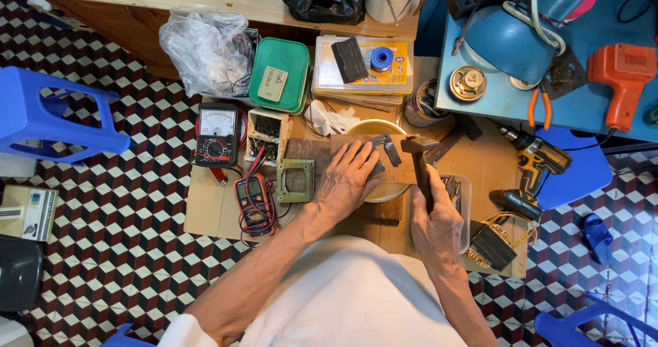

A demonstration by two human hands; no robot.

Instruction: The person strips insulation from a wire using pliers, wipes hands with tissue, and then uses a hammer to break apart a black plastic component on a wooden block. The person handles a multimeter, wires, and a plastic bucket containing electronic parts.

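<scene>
Patterned cube-tile floor carries a sheet of cardboard as a work mat, tools spread within arm's reach. At its middle a wooden block serves as an anvil. The left hand lies flat, fingers spread, pinning dark metal strips onto the block so they cannot shift. The right hand has its fingers wrapped tight on a hammer, head poised just beside the strips. Two multimeters sit left, a cordless drill right.

R hand grips hammer over wood board; L hand flat, pinning metal strips on it.
</scene>
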